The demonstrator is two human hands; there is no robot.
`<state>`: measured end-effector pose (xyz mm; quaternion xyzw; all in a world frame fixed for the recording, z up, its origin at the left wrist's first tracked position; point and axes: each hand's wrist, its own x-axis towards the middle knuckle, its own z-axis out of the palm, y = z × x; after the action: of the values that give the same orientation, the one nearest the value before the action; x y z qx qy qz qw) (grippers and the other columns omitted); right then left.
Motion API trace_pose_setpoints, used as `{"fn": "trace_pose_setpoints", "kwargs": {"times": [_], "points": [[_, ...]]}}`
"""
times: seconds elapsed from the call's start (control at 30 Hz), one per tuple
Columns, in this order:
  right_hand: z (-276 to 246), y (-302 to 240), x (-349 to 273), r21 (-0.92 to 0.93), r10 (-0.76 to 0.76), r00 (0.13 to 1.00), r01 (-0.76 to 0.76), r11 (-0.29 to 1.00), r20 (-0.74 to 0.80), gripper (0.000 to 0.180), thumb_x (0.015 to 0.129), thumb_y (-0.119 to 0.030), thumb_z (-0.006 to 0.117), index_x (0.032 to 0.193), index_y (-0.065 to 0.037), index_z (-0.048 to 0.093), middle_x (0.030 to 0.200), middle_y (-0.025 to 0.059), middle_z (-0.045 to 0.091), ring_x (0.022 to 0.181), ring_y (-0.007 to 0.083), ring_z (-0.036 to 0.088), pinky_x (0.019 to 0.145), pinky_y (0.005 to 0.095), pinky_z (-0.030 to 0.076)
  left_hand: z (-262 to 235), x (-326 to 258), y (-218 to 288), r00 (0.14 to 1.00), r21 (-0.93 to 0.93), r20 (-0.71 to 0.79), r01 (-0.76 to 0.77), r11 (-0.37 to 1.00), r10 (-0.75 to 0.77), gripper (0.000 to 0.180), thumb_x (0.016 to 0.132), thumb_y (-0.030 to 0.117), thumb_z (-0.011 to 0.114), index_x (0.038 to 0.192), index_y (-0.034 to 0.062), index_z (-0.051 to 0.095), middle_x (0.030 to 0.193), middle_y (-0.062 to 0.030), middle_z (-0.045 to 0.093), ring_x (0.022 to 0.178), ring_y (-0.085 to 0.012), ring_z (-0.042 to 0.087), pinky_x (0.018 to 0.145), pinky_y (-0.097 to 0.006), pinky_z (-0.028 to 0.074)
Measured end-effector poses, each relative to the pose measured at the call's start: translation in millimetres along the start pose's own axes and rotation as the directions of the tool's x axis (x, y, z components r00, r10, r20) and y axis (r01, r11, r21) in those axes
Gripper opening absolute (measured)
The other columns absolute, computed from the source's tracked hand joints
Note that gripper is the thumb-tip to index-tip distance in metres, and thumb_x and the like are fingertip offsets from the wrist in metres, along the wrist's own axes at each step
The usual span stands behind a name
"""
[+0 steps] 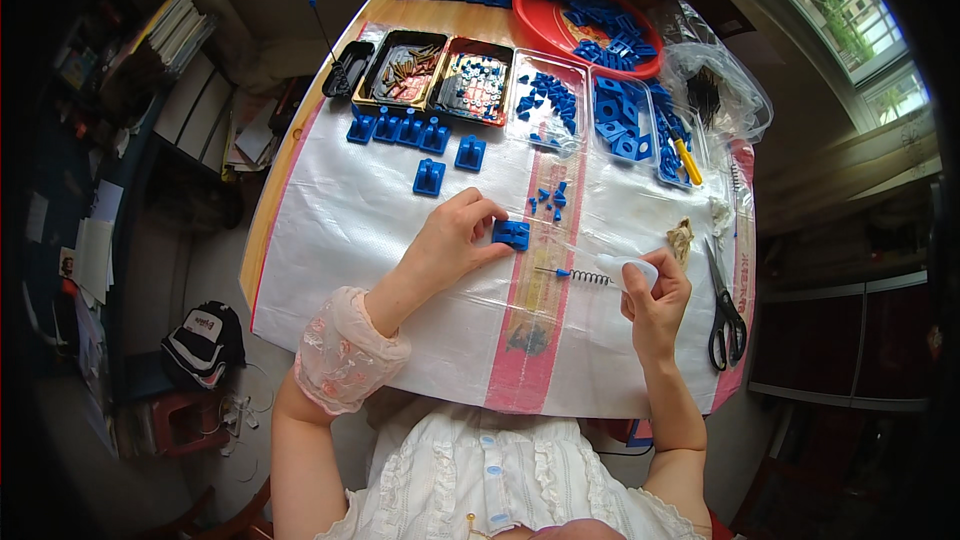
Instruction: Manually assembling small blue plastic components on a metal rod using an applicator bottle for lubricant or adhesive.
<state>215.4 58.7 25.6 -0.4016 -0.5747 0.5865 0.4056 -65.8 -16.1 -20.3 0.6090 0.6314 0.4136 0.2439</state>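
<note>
My left hand (pixel 450 240) presses a small blue plastic block (pixel 511 233) flat against the white sheet covering the table (pixel 285 165), fingers closed on its near edge. My right hand (pixel 655 300) is clamped on a pale-handled tool (pixel 628 268) whose thin rod, threaded with a spring (pixel 590 277), points left just below the block. To do this well, I judge I should keep the block pinned and the rod level. Trays of blue parts (pixel 548 100) sit beyond; scissors (pixel 726 315) lie to the right.

A crumpled clear plastic bag (pixel 722 80) is lying at the tabletop's (pixel 300 130) far right corner, beside the red tray (pixel 530 10).
</note>
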Motion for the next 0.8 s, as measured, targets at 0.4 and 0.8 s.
{"fn": "trace_pose_setpoints", "kwargs": {"times": [0.4,0.8], "points": [[0.5,0.0,0.2,-0.008,0.003,1.0,-0.003,1.0,0.006,0.018,0.095,-0.008,0.074,0.091,-0.005,0.057,0.064,-0.0039,0.055,0.047,0.001,0.044,0.041,0.0212,0.031,0.2,0.1,-1.1,1.0,-0.004,-0.002,-0.012,1.0,0.012,0.037,0.075,0.011,0.091,0.107,0.0037,0.074,0.091,-0.0046,0.061,0.077,-0.0145,0.059,0.071,-0.029,0.052],[1.2,-0.7,0.7,-0.004,0.012,1.0,-0.012,1.0,0.017,0.019,0.095,-0.009,0.075,0.09,-0.005,0.057,0.065,-0.0044,0.054,0.048,0.0007,0.044,0.041,0.021,0.031,0.1,-0.3,-1.1,1.0,-0.01,0.0,-0.006,1.0,0.006,0.036,0.076,0.011,0.091,0.107,0.0037,0.074,0.091,-0.0046,0.061,0.077,-0.0145,0.059,0.071,-0.029,0.052]]}}
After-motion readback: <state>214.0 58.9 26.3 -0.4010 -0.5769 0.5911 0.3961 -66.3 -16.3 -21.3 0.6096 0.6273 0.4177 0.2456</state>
